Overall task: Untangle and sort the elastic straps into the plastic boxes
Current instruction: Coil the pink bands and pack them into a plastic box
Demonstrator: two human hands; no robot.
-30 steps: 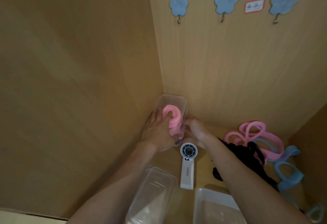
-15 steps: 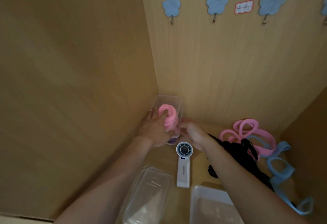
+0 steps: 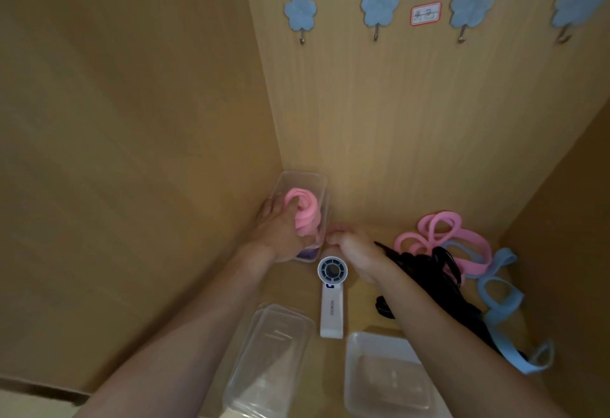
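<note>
the white fan [image 3: 331,302] says miniso; the red label [image 3: 425,13] is too blurry to read. my left grip [image 3: 280,232] still squeezes the rolled pink strap [image 3: 305,213] in the clear box [image 3: 317,180] at the surface's back left corner. the right grip [image 3: 353,246] stays beside it; i cannot tell if it pinches.

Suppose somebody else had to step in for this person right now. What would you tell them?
Left hand: on the rolled pink strap inside the small box in the back corner; grip unclear.
Right hand: curled fingers against that box's right wall.
Done: one pink strap is in its box.
Left: untangle the pink straps, black straps and blue straps heaped on the right, then sort them. A clear box and a clear tray wait nearer you, with a small fan between.
</note>
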